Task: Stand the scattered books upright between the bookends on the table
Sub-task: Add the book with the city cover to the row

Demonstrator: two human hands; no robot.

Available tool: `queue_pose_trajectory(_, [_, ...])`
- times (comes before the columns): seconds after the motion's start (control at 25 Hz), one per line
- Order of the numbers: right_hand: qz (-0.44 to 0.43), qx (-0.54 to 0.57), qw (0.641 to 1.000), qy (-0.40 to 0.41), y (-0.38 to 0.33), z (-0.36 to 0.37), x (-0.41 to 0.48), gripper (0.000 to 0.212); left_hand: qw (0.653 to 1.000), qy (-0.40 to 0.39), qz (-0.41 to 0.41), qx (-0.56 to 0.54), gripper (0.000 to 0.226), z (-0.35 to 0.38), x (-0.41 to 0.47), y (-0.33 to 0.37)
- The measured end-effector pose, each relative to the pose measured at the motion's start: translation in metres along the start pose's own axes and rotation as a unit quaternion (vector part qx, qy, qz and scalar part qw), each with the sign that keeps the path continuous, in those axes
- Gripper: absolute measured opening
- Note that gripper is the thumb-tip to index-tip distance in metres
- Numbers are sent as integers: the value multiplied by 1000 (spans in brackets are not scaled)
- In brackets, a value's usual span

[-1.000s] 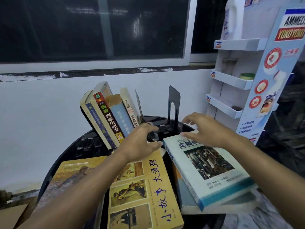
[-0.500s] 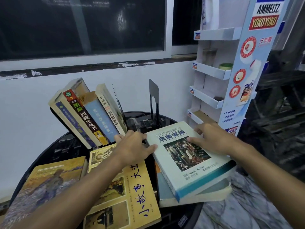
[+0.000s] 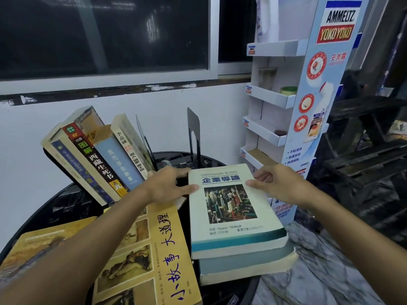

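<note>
Two hands grasp the far end of the white book (image 3: 231,208), which lies flat, cover up, on a grey book (image 3: 246,267) at the right of the round black surface (image 3: 66,203).
Left hand (image 3: 167,186) and right hand (image 3: 277,186) each lay a thumb on the cover, fingers curled over the side edges; the fingertips beneath are hidden. The book's long axis runs near to far, title end toward the upright bookend (image 3: 193,133). The left forearm covers part of the yellow book (image 3: 158,249); the tan book (image 3: 33,245) is blurred and cut off.
</note>
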State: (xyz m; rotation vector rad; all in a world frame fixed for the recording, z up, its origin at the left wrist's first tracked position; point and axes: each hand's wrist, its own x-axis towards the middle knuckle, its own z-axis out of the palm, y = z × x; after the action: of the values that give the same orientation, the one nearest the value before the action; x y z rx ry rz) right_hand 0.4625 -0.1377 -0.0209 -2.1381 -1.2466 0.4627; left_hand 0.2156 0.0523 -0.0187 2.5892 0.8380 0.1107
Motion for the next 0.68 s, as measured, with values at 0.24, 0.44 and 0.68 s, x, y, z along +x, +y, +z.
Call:
queue_pose_trajectory(0.24, [5, 17, 996, -86, 21, 3, 28, 62, 998, -48, -24, -37, 100, -1, 7, -17])
queue_pose_trajectory(0.44, [7, 45, 991, -127, 24, 5, 36, 52, 995, -67, -29, -61, 67, 4, 9, -12])
queue_pose_trajectory(0.68, [-3, 97, 990, -107, 18, 5, 36, 50, 994, -35, -23, -97, 54, 5, 7, -15])
